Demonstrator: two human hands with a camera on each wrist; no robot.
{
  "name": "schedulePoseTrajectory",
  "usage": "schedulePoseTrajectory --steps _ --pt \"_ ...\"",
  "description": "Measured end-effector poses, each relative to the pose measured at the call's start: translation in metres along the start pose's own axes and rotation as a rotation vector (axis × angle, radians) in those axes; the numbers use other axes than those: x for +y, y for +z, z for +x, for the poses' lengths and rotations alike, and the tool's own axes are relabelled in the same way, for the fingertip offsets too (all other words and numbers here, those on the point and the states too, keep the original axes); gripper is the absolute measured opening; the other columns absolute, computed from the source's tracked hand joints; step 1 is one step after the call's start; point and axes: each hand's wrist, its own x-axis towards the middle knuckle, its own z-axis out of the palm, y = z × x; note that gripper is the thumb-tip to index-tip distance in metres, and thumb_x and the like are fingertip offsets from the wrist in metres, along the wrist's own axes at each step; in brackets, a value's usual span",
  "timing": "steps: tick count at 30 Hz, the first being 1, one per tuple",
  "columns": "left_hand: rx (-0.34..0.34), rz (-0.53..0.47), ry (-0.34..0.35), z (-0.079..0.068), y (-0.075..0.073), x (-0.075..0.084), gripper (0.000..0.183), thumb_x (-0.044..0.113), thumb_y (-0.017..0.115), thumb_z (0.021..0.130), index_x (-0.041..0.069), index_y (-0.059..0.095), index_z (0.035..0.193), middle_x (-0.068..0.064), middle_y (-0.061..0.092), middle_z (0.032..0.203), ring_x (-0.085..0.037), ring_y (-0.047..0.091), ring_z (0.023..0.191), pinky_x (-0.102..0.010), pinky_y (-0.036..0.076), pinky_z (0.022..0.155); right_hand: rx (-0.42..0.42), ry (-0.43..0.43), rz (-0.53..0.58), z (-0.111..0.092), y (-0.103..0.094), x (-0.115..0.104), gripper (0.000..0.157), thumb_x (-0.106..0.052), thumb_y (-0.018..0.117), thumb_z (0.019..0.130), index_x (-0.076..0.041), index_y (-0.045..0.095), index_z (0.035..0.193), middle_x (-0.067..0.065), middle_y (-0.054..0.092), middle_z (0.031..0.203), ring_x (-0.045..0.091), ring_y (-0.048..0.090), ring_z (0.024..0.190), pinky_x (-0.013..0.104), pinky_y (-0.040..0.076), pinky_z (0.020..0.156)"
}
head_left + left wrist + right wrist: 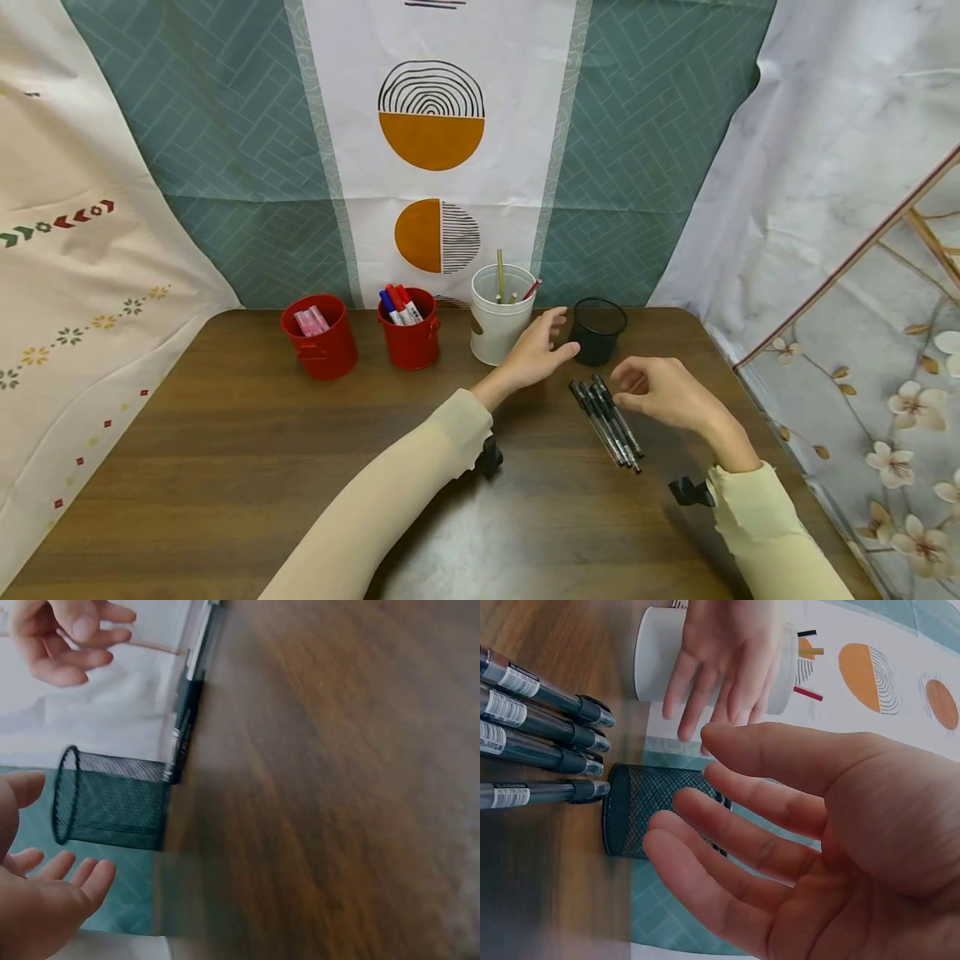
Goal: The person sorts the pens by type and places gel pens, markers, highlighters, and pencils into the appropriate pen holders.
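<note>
Several black capped pens lie side by side on the table, pointing toward a black mesh pen cup. My right hand hovers just right of the pens, fingers loosely bent, holding nothing. The left hand reaches in front of the white bucket, its fingers relaxed and apart near the mesh cup. In the right wrist view the mesh cup stands beyond the right fingers, and the pens show white barcode labels. The left wrist view shows the mesh cup beside the left fingers.
Left of the white bucket stand a red bucket with red and blue markers and another red bucket with pink-and-white items. The white bucket holds several pencils. Patterned cloths hang behind and beside the wooden table.
</note>
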Motion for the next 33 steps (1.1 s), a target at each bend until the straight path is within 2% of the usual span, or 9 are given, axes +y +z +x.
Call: schedulePoseTrajectory --steps 6,18,25,33 --pt "-0.006 -0.090 -0.054 0.011 0.004 -0.008 0.069 0.025 0.066 0.107 0.012 0.032 0.165 -0.013 0.046 0.162 -0.029 0.050 0.145 -0.039 0.046 0.118 -0.052 0.011 0.005 0.002 0.004 -0.001 0.029 -0.018 0.082 0.095 -0.003 0.072 0.117 0.000 0.074 0.097 0.015 0.070 0.085 0.033 0.058 0.071" --pt "-0.028 -0.072 -0.072 0.031 0.011 -0.019 0.073 0.028 0.068 0.106 0.011 0.031 0.166 -0.013 0.046 0.162 -0.029 0.048 0.147 -0.042 0.046 0.118 -0.109 0.008 -0.001 0.005 0.010 -0.001 0.025 -0.015 0.083 0.093 -0.003 0.074 0.113 -0.003 0.071 0.089 0.012 0.065 0.082 0.030 0.055 0.070" --pt "-0.083 -0.107 -0.079 0.035 0.016 -0.024 0.080 0.031 0.072 0.104 0.014 0.027 0.167 -0.012 0.040 0.167 -0.028 0.042 0.153 -0.044 0.042 0.122 -0.134 0.013 0.012 0.003 0.014 0.001 0.022 -0.014 0.082 0.093 -0.004 0.074 0.111 -0.004 0.070 0.086 0.012 0.064 0.077 0.029 0.054 0.069" --pt "-0.083 -0.105 -0.080 0.043 0.020 -0.029 0.084 0.035 0.073 0.103 0.016 0.024 0.169 -0.011 0.038 0.169 -0.026 0.041 0.154 -0.042 0.042 0.121 -0.145 -0.017 0.025 0.005 0.018 -0.002 0.020 -0.014 0.083 0.093 -0.004 0.075 0.109 -0.004 0.072 0.087 0.009 0.066 0.077 0.028 0.055 0.068"
